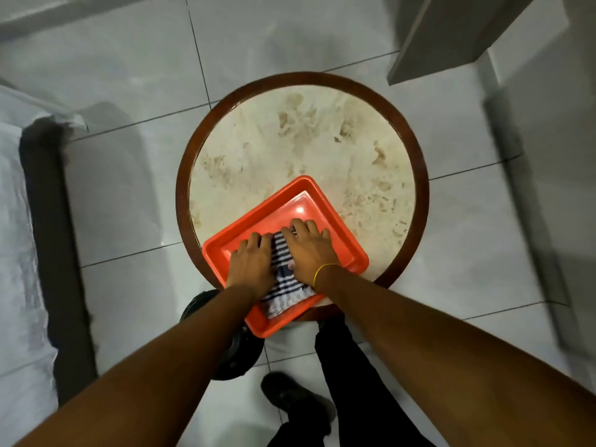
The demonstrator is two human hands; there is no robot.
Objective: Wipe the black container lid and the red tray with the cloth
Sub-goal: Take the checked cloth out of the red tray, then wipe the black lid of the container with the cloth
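A red tray (292,188) sits at the near edge of a round table (290,137), one corner hanging over the rim. A blue-and-white striped cloth (283,280) lies inside the tray. My left hand (250,262) and my right hand (309,250) press flat on the cloth side by side, fingers pointing away from me. A round black object (240,358), possibly the container lid, lies low beside the table, mostly hidden under my left forearm.
The table has a marble top and a dark wooden rim. Pale floor tiles surround it. A dark-framed piece of furniture under plastic sheeting (45,221) stands at the left, a white panel (451,40) at the upper right. My leg and shoe (290,398) are below.
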